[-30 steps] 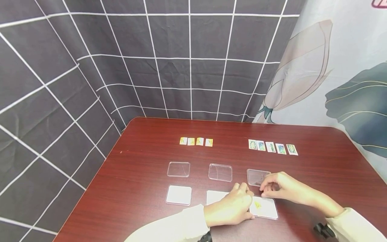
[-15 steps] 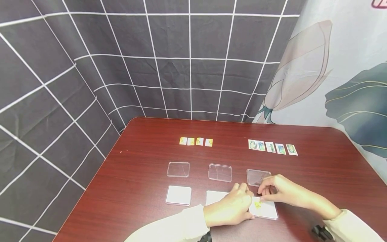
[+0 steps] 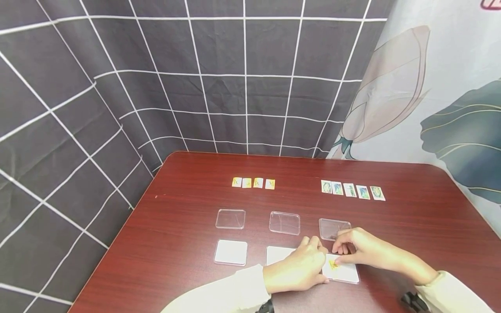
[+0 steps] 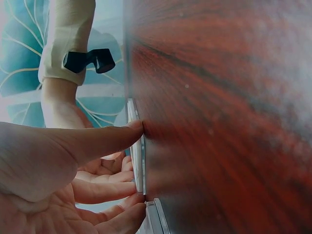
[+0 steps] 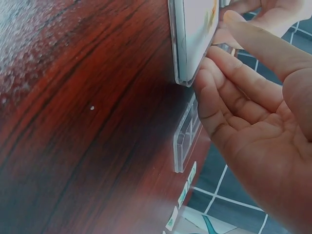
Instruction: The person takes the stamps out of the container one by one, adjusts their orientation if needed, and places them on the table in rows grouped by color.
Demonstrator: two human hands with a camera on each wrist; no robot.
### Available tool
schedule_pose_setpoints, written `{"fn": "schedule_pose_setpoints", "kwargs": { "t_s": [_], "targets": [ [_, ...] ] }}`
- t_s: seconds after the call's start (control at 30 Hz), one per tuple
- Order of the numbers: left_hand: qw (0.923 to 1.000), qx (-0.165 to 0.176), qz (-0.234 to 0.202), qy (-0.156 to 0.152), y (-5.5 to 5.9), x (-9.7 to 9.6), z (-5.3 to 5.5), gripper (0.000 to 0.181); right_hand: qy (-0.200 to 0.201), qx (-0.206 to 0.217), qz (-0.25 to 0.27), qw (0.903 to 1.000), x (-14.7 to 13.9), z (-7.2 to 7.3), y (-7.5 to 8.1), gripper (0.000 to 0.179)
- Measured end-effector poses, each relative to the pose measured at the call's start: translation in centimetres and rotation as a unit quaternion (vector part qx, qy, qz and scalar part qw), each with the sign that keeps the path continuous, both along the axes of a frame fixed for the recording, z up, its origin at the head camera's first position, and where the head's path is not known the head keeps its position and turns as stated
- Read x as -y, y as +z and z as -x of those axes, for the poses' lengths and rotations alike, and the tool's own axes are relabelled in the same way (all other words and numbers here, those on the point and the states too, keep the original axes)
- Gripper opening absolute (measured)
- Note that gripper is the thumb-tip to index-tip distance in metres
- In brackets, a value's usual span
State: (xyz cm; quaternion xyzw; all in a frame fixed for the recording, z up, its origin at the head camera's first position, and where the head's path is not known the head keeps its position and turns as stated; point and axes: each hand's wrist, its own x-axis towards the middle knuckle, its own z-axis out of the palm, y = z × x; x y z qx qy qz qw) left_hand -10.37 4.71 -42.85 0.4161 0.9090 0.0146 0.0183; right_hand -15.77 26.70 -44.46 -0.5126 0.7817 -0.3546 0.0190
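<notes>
My left hand [image 3: 296, 265] holds the right-hand clear case [image 3: 348, 277] with its white card on the table. In the left wrist view, its thumb [image 4: 134, 127] touches the near edge and its fingers reach the case's side. A small yellow stamp-like picture [image 3: 332, 263] lies at the card's left end. My right hand [image 3: 364, 247] is over the case's far edge. Its thumb [image 5: 235, 18] reaches onto the card at the picture, partly covering it; whether it presses is hard to tell. The other fingers are bent against the case's edge.
Behind stand three clear lids [image 3: 231, 219] in a row. Another white card case [image 3: 231, 252] lies left, and one more [image 3: 278, 254] is partly behind my left hand. Several yellow pictures [image 3: 258, 183] and several green-blue ones [image 3: 349, 190] lie farther back on the red-brown table [image 3: 168, 243].
My right hand has shifted slightly left and nearer, its thumb moving from the case's far edge onto the yellow picture. My left hand has stayed in place on the case.
</notes>
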Motion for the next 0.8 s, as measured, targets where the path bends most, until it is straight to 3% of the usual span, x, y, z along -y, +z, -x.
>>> {"fn": "schedule_pose_setpoints", "kwargs": {
  "t_s": [0.57,0.8],
  "targets": [
    [1.0,0.003,-0.003,-0.003,-0.17,0.02,0.03,0.036,-0.02,-0.007,-0.006,0.9998,0.25,-0.19,-0.59,0.025],
    [0.9999,-0.011,0.001,-0.004,-0.2,-0.03,0.03,0.036,-0.032,0.005,-0.015,0.9994,0.23,-0.2,-0.53,0.024]
  ]
}}
